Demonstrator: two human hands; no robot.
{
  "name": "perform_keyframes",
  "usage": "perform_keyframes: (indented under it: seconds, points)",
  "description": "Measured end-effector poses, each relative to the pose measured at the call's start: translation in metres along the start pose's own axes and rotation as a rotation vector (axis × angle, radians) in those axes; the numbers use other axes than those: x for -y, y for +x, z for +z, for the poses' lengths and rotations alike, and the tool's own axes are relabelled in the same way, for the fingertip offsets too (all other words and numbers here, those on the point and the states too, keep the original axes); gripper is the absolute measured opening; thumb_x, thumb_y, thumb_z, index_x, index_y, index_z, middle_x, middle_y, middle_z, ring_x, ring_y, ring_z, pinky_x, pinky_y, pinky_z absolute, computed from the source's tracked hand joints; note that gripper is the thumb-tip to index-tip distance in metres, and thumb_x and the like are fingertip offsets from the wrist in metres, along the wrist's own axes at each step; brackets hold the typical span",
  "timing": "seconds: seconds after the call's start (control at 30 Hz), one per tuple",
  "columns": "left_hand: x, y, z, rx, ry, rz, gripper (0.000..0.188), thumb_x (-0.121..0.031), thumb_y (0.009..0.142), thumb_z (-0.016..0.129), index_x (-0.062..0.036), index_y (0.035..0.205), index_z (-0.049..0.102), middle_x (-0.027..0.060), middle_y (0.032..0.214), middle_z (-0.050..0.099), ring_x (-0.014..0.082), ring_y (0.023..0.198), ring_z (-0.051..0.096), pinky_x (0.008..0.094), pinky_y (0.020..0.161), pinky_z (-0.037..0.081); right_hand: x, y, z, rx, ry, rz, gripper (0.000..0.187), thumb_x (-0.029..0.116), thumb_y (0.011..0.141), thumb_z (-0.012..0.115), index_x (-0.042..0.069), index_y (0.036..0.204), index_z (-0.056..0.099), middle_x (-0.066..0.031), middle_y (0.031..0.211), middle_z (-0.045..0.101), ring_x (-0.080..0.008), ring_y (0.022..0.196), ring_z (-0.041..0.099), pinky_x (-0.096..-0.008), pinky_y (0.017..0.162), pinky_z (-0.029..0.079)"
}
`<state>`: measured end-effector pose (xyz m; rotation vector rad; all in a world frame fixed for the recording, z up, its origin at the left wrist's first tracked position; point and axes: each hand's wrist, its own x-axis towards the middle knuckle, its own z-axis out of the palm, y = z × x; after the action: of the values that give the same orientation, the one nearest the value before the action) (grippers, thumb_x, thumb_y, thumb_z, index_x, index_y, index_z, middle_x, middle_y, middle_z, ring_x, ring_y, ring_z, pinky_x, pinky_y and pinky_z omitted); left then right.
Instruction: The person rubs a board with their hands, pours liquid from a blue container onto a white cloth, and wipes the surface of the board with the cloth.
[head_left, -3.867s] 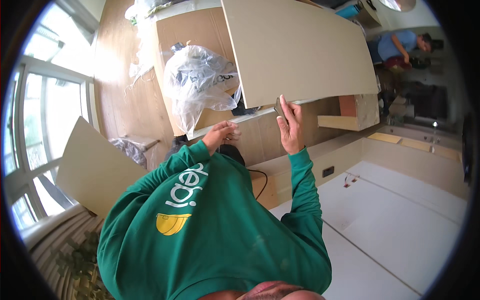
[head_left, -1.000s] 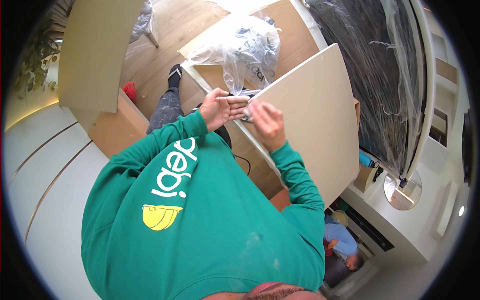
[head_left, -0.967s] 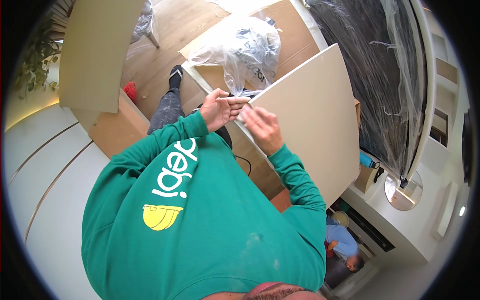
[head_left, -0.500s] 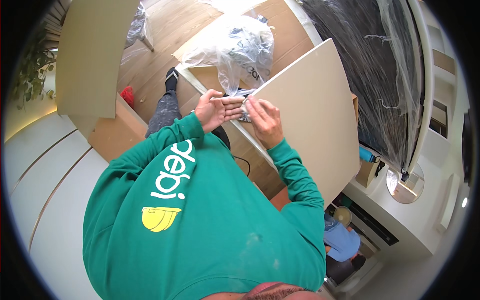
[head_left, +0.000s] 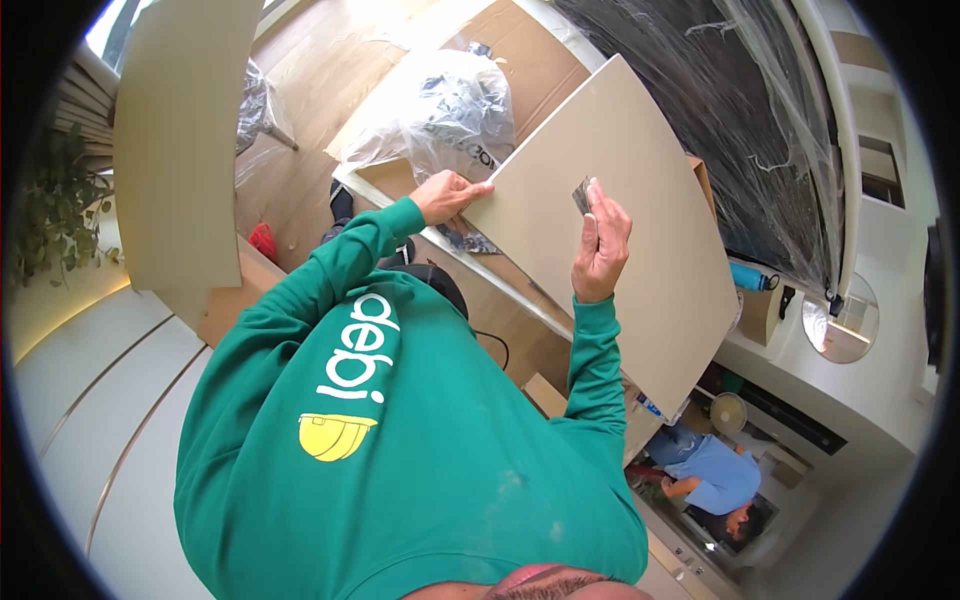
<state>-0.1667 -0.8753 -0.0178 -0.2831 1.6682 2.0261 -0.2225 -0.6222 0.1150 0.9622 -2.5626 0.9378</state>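
The small dark flat piece (head_left: pixel 581 194) pinched at the fingertips of the right hand (head_left: pixel 600 243) is too small to identify, and the fingers cover its lower part. The left hand (head_left: pixel 447 194) wraps the edge of the large beige flat panel (head_left: pixel 640 270), so its fingertips are out of sight behind the board. The crumpled clear plastic bag (head_left: pixel 440 110) blurs its contents. A person in a blue shirt (head_left: pixel 715 478) is partly hidden behind the panel.
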Motion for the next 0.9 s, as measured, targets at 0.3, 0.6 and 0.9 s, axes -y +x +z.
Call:
perform_keyframes:
  seconds: [0.3, 0.6, 0.9]
  points:
    - [0.029, -0.017, -0.028, 0.335, -0.011, 0.13, 0.047, -0.016, 0.098, 0.072, 0.0041, 0.138, 0.058, 0.0121, 0.128, 0.069, 0.018, 0.122, 0.065, 0.0326, 0.102, 0.054, -0.007, -0.034, 0.013, 0.084, 0.075, 0.074, 0.034, 0.016, 0.107, 0.054, 0.006, 0.137, 0.066, -0.0085, 0.139, 0.067, -0.0279, 0.128, 0.056, -0.0412, 0.112, 0.043]
    - [0.063, -0.064, -0.043, 0.192, -0.224, -0.068, 0.052, -0.017, 0.1, 0.068, 0.0038, 0.145, 0.052, 0.0138, 0.135, 0.066, 0.0185, 0.122, 0.063, 0.0314, 0.105, 0.05, -0.025, 0.013, 0.091, 0.323, -0.145, -0.457, 0.043, 0.014, 0.089, 0.066, 0.007, 0.132, 0.068, -0.0076, 0.142, 0.064, -0.029, 0.128, 0.058, -0.0406, 0.103, 0.046]
    - [0.092, -0.066, -0.073, -0.08, -0.374, -0.121, 0.06, -0.031, 0.1, 0.068, 0.001, 0.148, 0.05, 0.0133, 0.136, 0.067, 0.0204, 0.127, 0.061, 0.0359, 0.109, 0.047, -0.037, 0.045, 0.08, 0.594, -0.037, -0.671, 0.04, 0.014, 0.095, 0.059, 0.009, 0.134, 0.066, -0.0064, 0.144, 0.064, -0.0241, 0.136, 0.056, -0.0392, 0.108, 0.045]
